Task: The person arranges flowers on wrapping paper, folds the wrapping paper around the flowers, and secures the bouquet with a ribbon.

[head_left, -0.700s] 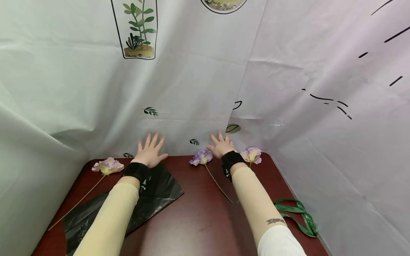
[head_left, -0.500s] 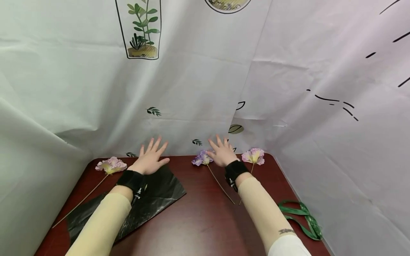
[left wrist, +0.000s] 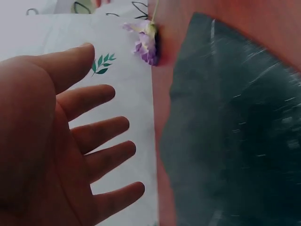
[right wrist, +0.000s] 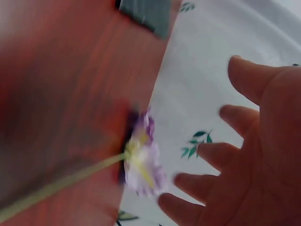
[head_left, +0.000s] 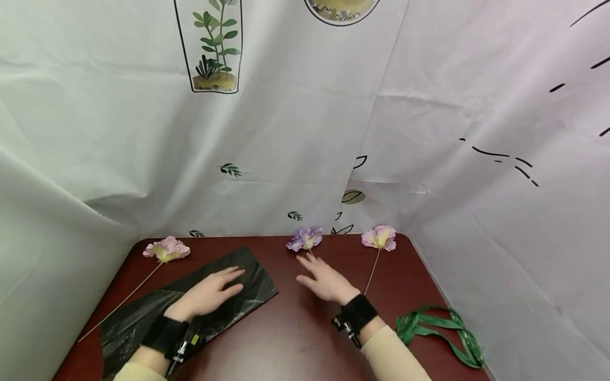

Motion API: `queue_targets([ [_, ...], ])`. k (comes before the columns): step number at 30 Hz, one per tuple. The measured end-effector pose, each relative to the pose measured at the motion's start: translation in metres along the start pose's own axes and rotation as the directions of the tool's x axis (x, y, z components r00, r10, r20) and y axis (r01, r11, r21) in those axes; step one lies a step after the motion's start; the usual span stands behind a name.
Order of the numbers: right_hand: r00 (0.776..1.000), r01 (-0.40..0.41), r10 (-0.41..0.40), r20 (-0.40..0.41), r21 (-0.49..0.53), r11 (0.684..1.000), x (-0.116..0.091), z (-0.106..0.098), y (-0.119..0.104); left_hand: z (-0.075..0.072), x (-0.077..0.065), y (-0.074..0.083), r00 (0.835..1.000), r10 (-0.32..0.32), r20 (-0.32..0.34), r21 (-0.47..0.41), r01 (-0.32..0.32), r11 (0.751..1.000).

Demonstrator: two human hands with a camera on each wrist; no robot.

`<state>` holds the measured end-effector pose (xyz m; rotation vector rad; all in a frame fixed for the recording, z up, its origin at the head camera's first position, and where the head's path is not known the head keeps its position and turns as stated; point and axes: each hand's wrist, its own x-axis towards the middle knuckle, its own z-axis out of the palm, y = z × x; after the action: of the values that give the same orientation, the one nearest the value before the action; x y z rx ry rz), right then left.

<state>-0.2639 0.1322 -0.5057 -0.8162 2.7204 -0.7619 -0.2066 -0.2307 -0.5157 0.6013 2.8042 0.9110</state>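
Note:
My left hand (head_left: 206,294) hovers over the black wrapping sheet (head_left: 238,312), fingers loosely extended and holding nothing. In the left wrist view its fingers are spread, with the sheet (left wrist: 235,122) off to the right. My right hand (head_left: 329,280) is just in front of the purple flower (head_left: 305,239), covering most of its stem in the head view. Its fingers are relaxed and grip nothing. The right wrist view shows the purple flower (right wrist: 143,165) with its stem, beside my fingertips.
A pink flower (head_left: 168,248) with a long stem lies at the left, another pink flower (head_left: 379,238) at the back right. Green ribbon (head_left: 440,328) lies at the right of the dark red table (head_left: 271,344). A white patterned cloth (head_left: 286,132) hangs behind.
Both hands have drawn back from the hanging cloth toward the person. The left has come over the black sheet, the right over the purple flower's stem. Their spread fingers have drawn closer together.

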Motion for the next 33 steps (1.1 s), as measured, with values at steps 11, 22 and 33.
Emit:
queue_targets([
  [11,0.990,0.065,-0.081,0.113,0.138,0.988,-0.033,0.023,-0.012,0.056,-0.049,-0.047,0.984,-0.174,-0.046,-0.256,0.157,0.954],
  [22,0.979,0.046,-0.070,0.189,0.126,0.991,-0.032,0.027,-0.018,0.091,-0.042,-0.067,0.981,-0.194,-0.009,-0.274,0.184,0.944],
  [33,0.973,0.048,-0.053,0.224,0.028,0.998,-0.030,0.045,-0.032,0.100,-0.041,-0.055,0.973,-0.232,0.003,-0.238,0.226,0.945],
])
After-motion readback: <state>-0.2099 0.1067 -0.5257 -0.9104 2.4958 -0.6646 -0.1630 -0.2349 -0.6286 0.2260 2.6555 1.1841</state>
